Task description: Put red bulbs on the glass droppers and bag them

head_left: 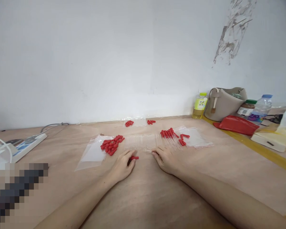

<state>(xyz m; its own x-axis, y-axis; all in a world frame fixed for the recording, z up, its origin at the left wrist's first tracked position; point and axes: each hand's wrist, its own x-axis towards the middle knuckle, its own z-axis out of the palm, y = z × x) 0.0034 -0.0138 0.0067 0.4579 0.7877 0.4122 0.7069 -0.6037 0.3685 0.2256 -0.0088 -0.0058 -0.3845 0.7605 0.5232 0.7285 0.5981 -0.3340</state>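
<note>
My left hand (122, 166) is closed round a red rubber dropper bulb (135, 157), whose end sticks out past the fingers. Opposite it, my right hand (166, 160) pinches a thin clear dropper tube (148, 151) that points toward the left hand. Tube and bulb are apart. Just beyond both hands lies a row of clear tubes (138, 142). A heap of loose red bulbs (110, 146) is left of that row. At its right end, several droppers (168, 133) have red bulbs on their tubes.
Clear plastic bags lie at left (91, 154) and right (196, 138). Small red bulb groups (129, 123) are near the wall. A power strip (30, 146) is far left. A drink bottle (200, 106), grey bag (225, 103), red pouch (237, 124) and tissue box (271, 138) stand right.
</note>
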